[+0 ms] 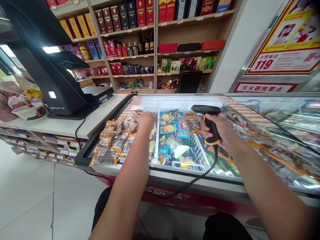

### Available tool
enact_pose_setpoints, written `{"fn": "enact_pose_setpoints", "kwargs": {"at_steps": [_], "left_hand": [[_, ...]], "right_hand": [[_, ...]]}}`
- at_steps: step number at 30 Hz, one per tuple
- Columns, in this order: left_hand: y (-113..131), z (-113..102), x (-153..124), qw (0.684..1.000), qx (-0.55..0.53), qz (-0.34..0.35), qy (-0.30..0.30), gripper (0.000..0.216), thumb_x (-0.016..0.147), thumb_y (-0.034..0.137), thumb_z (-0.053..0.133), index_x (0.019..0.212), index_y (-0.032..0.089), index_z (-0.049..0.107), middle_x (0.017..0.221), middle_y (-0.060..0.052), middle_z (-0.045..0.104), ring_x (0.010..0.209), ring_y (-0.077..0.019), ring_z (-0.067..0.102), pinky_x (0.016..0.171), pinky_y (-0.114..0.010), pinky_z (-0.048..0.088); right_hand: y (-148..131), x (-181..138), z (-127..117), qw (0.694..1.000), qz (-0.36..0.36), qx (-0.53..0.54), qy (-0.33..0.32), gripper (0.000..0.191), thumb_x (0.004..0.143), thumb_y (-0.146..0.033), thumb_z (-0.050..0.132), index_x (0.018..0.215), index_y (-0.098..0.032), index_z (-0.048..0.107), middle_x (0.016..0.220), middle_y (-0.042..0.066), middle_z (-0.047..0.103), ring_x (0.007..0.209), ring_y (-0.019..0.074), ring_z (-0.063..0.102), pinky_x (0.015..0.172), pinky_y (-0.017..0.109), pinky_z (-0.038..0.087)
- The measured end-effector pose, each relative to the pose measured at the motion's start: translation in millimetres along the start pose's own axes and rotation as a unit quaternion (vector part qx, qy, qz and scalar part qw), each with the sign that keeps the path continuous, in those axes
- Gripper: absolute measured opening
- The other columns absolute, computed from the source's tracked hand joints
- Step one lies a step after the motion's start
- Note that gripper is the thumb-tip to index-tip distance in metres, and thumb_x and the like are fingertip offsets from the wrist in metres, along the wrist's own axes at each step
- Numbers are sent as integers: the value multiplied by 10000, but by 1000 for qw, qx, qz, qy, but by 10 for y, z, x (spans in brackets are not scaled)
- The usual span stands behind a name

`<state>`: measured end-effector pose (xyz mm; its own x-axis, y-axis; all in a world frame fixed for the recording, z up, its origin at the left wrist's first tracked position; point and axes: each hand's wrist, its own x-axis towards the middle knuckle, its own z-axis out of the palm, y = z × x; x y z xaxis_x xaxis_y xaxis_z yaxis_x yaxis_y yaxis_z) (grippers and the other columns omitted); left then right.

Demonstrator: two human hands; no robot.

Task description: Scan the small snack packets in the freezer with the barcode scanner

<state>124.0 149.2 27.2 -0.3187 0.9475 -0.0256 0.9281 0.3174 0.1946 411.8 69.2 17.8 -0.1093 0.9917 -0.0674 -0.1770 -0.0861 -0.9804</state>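
While right hand (221, 131) grips scanner (208, 120), left hand (145, 119) lies flat, fingers spread, on packets (117, 140); scanner points left toward them.

Freezer lid (190, 100) (glass) under snack packets (113, 141)

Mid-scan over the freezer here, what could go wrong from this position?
The scanner cable drapes over the freezer's front edge and could snag. The left hand rests on loose snack packets piled on the glass lid; a nudge might slide some off. Glare on the glass may hamper scanning.
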Motion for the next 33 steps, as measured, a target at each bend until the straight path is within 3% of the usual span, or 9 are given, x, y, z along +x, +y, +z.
{"fn": "enact_pose_setpoints", "kwargs": {"at_steps": [5, 10, 12, 14, 19, 22, 25, 28, 33], "left_hand": [[161, 93, -132, 986, 71, 147, -23, 595, 1003, 494, 606, 1513, 198, 677, 1579, -250, 625, 1528, -486, 502, 1315, -741, 40], [372, 177, -343, 957, 35, 285, -39, 462, 1030, 360, 582, 1454, 220, 701, 1541, -184, 642, 1498, -399, 528, 1235, -554, 408], [417, 205, -368, 949, 16, 314, -33, 475, 1058, 344, 533, 1509, 253, 649, 1565, -165, 608, 1484, -363, 531, 1174, -481, 475], [431, 234, -355, 953, -7, 302, -5, 497, 1072, 376, 516, 1547, 257, 597, 1587, -188, 565, 1464, -372, 533, 1152, -490, 484], [376, 310, -242, 984, -84, 155, 26, 599, 1008, 530, 652, 1477, 161, 601, 1580, -289, 542, 1536, -450, 438, 1219, -563, 376], [354, 332, -167, 979, -116, 167, 8, 600, 945, 497, 762, 1411, 139, 639, 1560, -287, 569, 1552, -457, 421, 1270, -564, 292], [372, 328, -91, 944, -261, 201, 21, 496, 907, 306, 806, 1369, 163, 691, 1531, -245, 603, 1487, -419, 512, 1255, -511, 337], [406, 323, -16, 898, -378, 223, 20, 309, 982, 188, 666, 1272, 197, 774, 1415, -168, 704, 1395, -335, 610, 1192, -403, 429], [433, 387, 50, 844, -490, 218, -24, 269, 968, 287, 716, 1192, 210, 842, 1175, -96, 796, 999, -269, 746, 858, -340, 578]], "right_hand": [[-15, -19, 27, 1000, 6, 9, 6, 321, 891, -491, 811, 928, -244, 608, 627, -35, 470, 450, 94, 369, 383, 240, 307], [-10, -18, 28, 1000, 6, 12, 2, 324, 909, -482, 790, 933, -230, 588, 635, -40, 480, 453, 80, 377, 394, 208, 315], [-7, -16, 23, 1000, 4, 7, 0, 321, 918, -482, 777, 929, -230, 578, 629, -41, 476, 449, 81, 378, 394, 207, 320], [-9, -20, 24, 1000, 4, 8, 3, 310, 926, -466, 771, 926, -235, 565, 628, -42, 477, 449, 84, 379, 396, 209, 331], [-48, -66, 67, 1000, 7, 5, -5, 332, 918, -464, 784, 896, -247, 534, 629, -34, 476, 458, 102, 381, 371, 224, 315], [-76, -98, 97, 1000, 10, -9, -26, 372, 903, -489, 801, 869, -244, 524, 615, -32, 465, 457, 102, 369, 362, 230, 304], [-70, -112, 98, 998, 28, -18, -52, 393, 892, -505, 824, 874, -237, 537, 624, -28, 489, 461, 96, 386, 378, 226, 324], [-35, -116, 86, 993, 43, -45, -100, 417, 886, -548, 836, 891, -224, 574, 632, -25, 505, 462, 92, 397, 381, 221, 324], [-25, -162, 122, 984, 81, -85, -131, 456, 877, -591, 837, 866, -219, 574, 591, -40, 477, 446, 80, 381, 378, 201, 312]]}}
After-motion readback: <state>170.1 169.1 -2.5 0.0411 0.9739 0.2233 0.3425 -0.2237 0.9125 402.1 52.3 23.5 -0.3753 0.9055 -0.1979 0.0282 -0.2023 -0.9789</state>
